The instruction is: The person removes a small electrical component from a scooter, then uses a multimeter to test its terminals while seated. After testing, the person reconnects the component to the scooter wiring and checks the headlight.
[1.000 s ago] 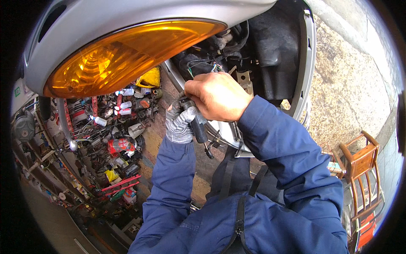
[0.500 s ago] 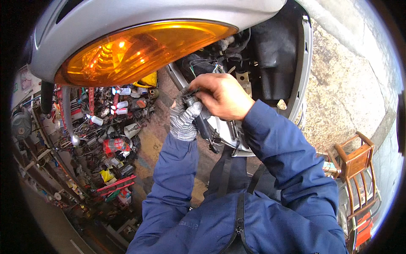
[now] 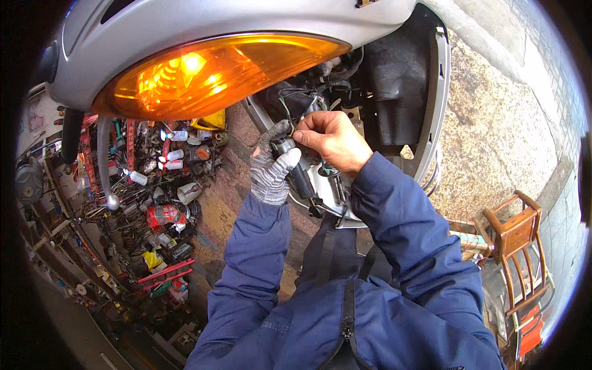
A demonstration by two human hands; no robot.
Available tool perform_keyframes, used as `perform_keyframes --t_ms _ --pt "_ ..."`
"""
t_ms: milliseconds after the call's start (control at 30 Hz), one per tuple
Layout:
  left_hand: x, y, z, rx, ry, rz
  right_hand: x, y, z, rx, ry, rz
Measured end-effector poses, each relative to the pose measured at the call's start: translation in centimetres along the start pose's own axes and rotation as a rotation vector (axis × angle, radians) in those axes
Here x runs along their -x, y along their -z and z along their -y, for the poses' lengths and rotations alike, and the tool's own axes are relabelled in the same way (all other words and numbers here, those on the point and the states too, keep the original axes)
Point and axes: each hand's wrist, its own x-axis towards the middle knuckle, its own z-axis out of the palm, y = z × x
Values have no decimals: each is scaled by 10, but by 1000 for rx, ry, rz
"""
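Observation:
My left hand [image 3: 269, 169], in a grey striped glove with bare fingertip showing, is wrapped around a black cylindrical part [image 3: 300, 183] that tilts down toward my lap. Its upper end, a dark round cap [image 3: 283, 145], faces up between my gloved thumb and fingers. Just above that end, my bare right hand [image 3: 333, 139] pinches thumb and forefinger together on a thin wire [image 3: 292, 127]. More thin wires [image 3: 284, 106] run up from there into the opened scooter body. What the wire joins to is hidden by my fingers.
A large amber signal lamp [image 3: 209, 74] in a silver scooter fairing [image 3: 246, 18] hangs over my hands. Black inner plastic [image 3: 394, 86] lies beyond. Tools, bottles and parts clutter the ground left, with red bars [image 3: 166, 271]. A wooden chair [image 3: 518, 228] stands right.
My right hand has drawn back slightly from over the left and its fingertips now show pinched by the cap. The amber lamp looks brighter. The view has shifted a little.

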Motion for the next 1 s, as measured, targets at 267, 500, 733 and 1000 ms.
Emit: perform_keyframes --t_ms 267,500,733,1000 --pt "-2 -2 -5 -79 -14 6 0 -6 -3 -120 -56 20" --pt "3 -1 -4 -88 -46 6 1 -10 -11 -131 -33 -9" --pt "-3 3 -2 -54 -33 53 3 -4 -3 369 565 -94" --pt "-5 3 -11 -37 42 82 -6 0 23 794 704 62"
